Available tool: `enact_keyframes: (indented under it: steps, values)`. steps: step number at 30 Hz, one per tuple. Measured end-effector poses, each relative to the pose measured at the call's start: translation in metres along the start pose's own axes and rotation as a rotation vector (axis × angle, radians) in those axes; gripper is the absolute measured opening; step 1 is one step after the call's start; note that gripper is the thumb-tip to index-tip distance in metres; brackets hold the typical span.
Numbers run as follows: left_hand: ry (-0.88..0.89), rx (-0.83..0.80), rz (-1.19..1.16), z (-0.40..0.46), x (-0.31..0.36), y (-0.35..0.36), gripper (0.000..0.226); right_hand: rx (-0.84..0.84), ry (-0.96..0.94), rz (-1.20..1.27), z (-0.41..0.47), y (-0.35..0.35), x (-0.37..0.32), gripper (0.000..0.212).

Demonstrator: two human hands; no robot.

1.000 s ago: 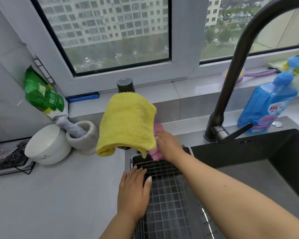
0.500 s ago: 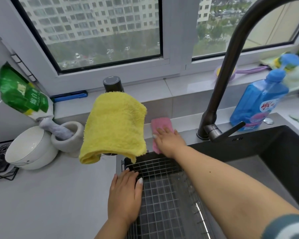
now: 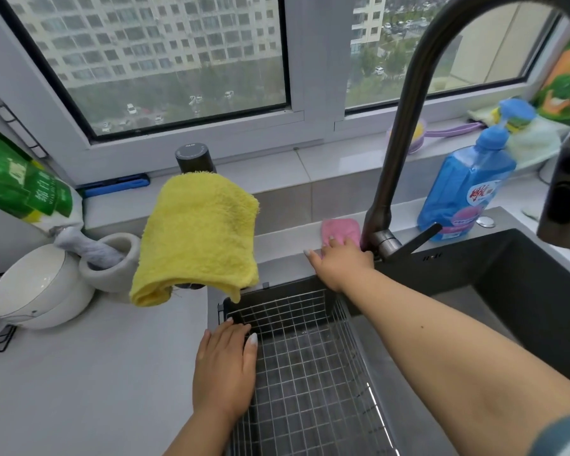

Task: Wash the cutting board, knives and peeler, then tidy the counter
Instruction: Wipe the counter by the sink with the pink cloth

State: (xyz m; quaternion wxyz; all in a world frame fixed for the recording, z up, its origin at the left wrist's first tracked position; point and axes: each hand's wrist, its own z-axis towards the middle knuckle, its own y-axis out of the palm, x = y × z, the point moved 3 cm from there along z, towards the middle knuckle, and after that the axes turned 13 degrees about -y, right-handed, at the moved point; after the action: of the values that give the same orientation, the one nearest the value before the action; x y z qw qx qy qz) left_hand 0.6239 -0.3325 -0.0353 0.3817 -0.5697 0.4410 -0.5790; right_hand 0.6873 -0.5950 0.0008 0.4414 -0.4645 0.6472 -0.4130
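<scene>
The right hand (image 3: 341, 263) presses flat, fingers spread, on a pink cloth (image 3: 339, 230) lying on the far ledge of the surface (image 3: 79, 373), just left of the faucet base (image 3: 380, 240). The left hand (image 3: 224, 370) rests open, holding nothing, on the wire basket's (image 3: 310, 357) left rim. A yellow towel (image 3: 198, 238) hangs at left. The label on the blue soap bottle (image 3: 464, 189) is too blurred to read.

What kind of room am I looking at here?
Most likely a home kitchen, high up: a dark sink with a tall faucet, a blue dish soap bottle, and apartment blocks through the window.
</scene>
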Motion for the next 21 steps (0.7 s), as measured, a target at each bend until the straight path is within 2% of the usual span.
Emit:
enact_keyframes:
  steps: [6,11,16,18,21]
  values:
    - [0.007,-0.005,-0.006,-0.001,0.001,-0.002,0.082,0.145,-0.053,0.153,-0.017,0.013,0.012,0.079]
    - [0.014,-0.008,0.003,-0.001,0.001,-0.002,0.082,0.214,-0.059,0.191,-0.037,0.008,0.016,0.079]
    - [0.007,-0.085,0.000,0.001,0.001,-0.004,0.082,0.212,0.113,0.696,-0.078,0.004,0.030,0.062]
    - [-0.011,-0.160,-0.052,0.005,0.002,-0.006,0.067,0.252,0.170,0.807,-0.097,0.003,0.037,0.063]
    - [-0.088,-0.258,-0.268,0.006,0.012,-0.022,0.035,0.239,0.175,0.949,-0.131,-0.001,0.040,0.066]
